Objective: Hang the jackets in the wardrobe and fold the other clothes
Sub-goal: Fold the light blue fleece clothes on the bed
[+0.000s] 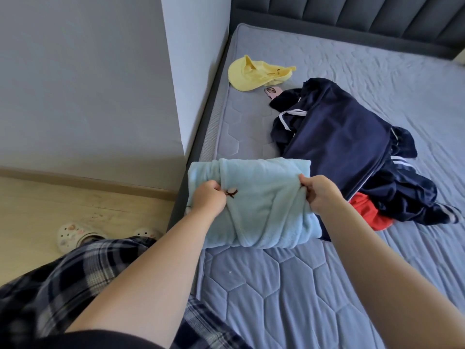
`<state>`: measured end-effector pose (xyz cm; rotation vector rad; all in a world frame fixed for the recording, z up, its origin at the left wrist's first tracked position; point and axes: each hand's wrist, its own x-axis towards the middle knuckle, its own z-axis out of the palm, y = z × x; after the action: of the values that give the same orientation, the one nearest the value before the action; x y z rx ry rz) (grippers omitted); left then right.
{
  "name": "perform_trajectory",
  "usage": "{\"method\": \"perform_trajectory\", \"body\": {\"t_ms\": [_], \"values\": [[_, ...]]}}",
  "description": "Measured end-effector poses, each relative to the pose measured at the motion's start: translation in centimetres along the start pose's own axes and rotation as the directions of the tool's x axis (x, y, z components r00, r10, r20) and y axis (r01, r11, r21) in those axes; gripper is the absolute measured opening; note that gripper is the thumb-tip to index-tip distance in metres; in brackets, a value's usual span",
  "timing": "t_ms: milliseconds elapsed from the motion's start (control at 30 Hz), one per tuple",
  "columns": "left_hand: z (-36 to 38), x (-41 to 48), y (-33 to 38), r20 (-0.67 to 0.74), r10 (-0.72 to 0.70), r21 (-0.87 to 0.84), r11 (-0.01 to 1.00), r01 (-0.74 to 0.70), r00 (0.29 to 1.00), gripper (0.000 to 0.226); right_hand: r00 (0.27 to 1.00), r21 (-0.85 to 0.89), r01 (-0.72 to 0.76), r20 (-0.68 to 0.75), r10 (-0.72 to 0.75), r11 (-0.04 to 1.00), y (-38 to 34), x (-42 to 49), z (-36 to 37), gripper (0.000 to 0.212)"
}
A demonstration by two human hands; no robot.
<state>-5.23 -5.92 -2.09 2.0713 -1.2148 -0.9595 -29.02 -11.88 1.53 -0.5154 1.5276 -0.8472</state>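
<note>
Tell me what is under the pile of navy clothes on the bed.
A red garment pokes out from under the navy clothes at the near edge, and a pink phone at the far end. Anything else beneath is covered.

- We see soft, even daylight; scene bright, no glare.
- Light seems to come from upper right; the wall (75,71) at left sits in grey shade.
- Shadows faint, just under the blue fleece (254,197) near the mattress (289,285) front-left edge.
- Wide-angle bend strong at frame edges; forearms stretched.
- Plaid trousers (63,285) bottom left blurred; centre fairly sharp w/ slight softness.
</note>
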Motion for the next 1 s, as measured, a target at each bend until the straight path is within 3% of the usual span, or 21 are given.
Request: {"method": "perform_trajectory", "body": {"t_ms": [133, 267, 433, 467, 633, 833, 933, 1000], "values": [[0.3, -0.3, 0.0, 0.039, 0.066, 0.027, 0.997, -0.067, 0.997, 0.025, 0.97, -0.333, 0.175, -0.102, -0.22, 0.927, -0.8, 0.2, 1.1, 0.011], [-0.3, -0.1, 0.0, 0.164, 0.114, 0.021, 0.993, -0.119, 0.98, 0.013, 0.855, -0.737, 0.353, 0.004, -0.518, 0.577, -3.7, 1.6, 4.1, 0.041], [-0.5, 0.1, -0.5, 0.182, 0.095, -0.015, 0.996, -0.093, 0.979, 0.014, 0.871, -0.942, 0.266, 0.144, -0.47, 0.205, -5.4, 3.7, 6.2, 0.04], [-0.5, 0.0, -0.6, 0.171, 0.091, -0.041, 0.995, -0.086, 0.981, 0.015, 0.882, -0.954, 0.233, 0.126, -0.455, 0.188, -5.7, 4.1, 6.1, 0.039], [-0.2, -0.1, -0.7, 0.123, 0.07, -0.051, 0.997, -0.064, 0.99, 0.012, 0.854, -0.892, 0.214, -0.026, -0.519, 0.397, -4.6, 5.0, 4.2, 0.035], [-0.4, 0.3, -0.7, 0.059, 0.032, -0.089, 0.996, -0.027, 0.998, 0.017, 0.737, -0.852, 0.385, 0.052, -0.674, 0.355, -2.8, 0.6, 2.9, 0.048], [-0.6, 0.7, -0.4, 0.024, 0.011, -0.101, 0.995, -0.008, 1.0, 0.02, 0.829, -0.795, 0.373, 0.054, -0.557, 0.478, -1.5, -2.8, 1.4, 0.057], [-0.6, 0.8, -0.3, 0.018, 0.013, -0.113, 0.994, -0.011, 1.0, 0.025, 0.9, -0.822, 0.339, 0.14, -0.414, 0.459, -0.3, -5.0, 0.3, 0.058]]}}
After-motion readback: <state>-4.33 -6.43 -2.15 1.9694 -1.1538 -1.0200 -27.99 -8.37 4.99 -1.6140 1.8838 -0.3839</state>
